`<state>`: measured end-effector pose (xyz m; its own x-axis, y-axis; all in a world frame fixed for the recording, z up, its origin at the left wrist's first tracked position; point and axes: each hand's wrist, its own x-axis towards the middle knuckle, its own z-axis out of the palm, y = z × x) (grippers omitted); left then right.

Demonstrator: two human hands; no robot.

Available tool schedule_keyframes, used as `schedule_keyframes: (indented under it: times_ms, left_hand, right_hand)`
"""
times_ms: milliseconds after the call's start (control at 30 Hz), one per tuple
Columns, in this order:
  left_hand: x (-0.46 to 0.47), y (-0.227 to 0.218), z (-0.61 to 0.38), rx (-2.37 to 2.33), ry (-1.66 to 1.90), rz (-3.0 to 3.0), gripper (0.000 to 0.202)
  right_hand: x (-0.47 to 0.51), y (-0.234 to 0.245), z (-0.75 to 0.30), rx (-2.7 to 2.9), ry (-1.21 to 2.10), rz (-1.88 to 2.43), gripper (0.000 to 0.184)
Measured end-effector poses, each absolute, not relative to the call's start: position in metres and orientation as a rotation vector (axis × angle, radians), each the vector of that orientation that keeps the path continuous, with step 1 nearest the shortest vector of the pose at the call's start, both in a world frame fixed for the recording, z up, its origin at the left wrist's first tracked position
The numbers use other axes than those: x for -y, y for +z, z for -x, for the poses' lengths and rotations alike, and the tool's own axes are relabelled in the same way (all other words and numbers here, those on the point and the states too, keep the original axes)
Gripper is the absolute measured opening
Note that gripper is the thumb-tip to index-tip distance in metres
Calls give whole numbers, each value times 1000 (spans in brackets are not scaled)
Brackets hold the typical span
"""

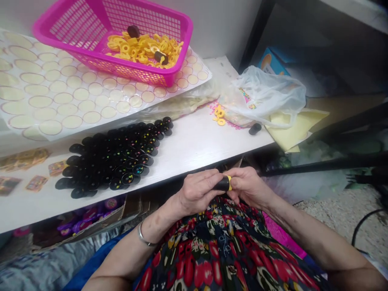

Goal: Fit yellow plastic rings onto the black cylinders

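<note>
Just beyond the table's front edge, my left hand [201, 189] is closed around a small black cylinder [222, 184]. My right hand [246, 185] pinches a yellow ring-shaped piece [230, 183] at the cylinder's right end. The fingers partly cover both parts, so I cannot tell how firmly the ring sits. To the left on the white table [188, 137], many black cups [112, 157] stand in close rows, with bright coloured bits inside several of them. A lone black cylinder [255, 129] lies toward the table's right end.
A pink basket [178, 74] of yellow rings [145, 46] rests on sheets of round stickers [81, 93]. At the right are a clear plastic bag [269, 91], loose yellow rings [220, 115] with pink beads, and yellow paper [291, 129]. Below stands a box of purple items [87, 216].
</note>
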<state>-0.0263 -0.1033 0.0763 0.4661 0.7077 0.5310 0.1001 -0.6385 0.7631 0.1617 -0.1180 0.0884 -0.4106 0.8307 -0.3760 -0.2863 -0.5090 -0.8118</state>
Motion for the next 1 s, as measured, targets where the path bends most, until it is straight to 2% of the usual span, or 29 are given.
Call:
schedule_keyframes:
  times_ms: [200, 267, 367, 433, 500, 633, 767, 800, 900, 1000]
  left_hand:
    - [105, 72, 19, -695, 1161, -1993, 32]
    - [105, 74, 18, -709, 1140, -2012, 29]
    - [108, 77, 17, -678, 1080, -2001, 25]
    - [109, 77, 17, -659, 1059, -2001, 25]
    - [109, 76, 17, -684, 1071, -2012, 28]
    - [108, 72, 20, -767, 1012, -1957, 37]
    - [114, 68, 16, -765, 883, -1759, 79]
    - [117, 67, 14, -782, 897, -1753, 84]
    - [122, 64, 7, -843, 977, -1837, 75]
    - [123, 62, 5, -834, 1030, -1935, 60]
  right_hand:
    - [115, 81, -164, 754, 2156, 949, 29]
    - [115, 79, -164, 727, 2172, 902, 38]
    - [116, 77, -160, 709, 2231, 766, 61]
    - [116, 76, -159, 738, 2271, 686, 68]
    - [116, 75, -159, 787, 2283, 651, 66]
    - [118, 70, -162, 871, 2216, 696, 47]
    - [123, 68, -160, 918, 2086, 776, 48]
    - [125, 68, -158, 925, 2047, 799, 49]
    - [127, 71, -155, 926, 1959, 824, 43]
    - [129, 72, -156, 929, 1968, 809, 46]
